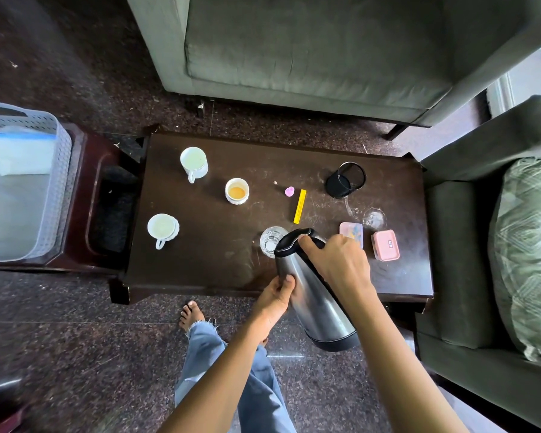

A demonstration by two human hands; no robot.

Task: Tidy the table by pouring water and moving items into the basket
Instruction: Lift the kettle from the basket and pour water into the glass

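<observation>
A steel jug (310,295) with a black lid is tilted, its spout over a clear glass (270,240) on the dark table (200,245). My right hand (338,264) grips the jug's handle near the lid. My left hand (278,295) supports the jug's body from below left. On the table stand a white mug (194,162), a white cup (161,228), a small white bowl with orange liquid (237,190), a black mesh holder (345,180), a yellow stick (300,206) and two pink boxes (385,245) (352,234). The pale basket (22,182) sits far left.
A second clear glass (374,217) stands right of the yellow stick, and a small pink piece (289,191) lies mid-table. The basket rests on a dark side table (85,198). Grey armchairs (310,51) (481,260) flank the table at the back and right. My bare foot (191,315) is below the table's edge.
</observation>
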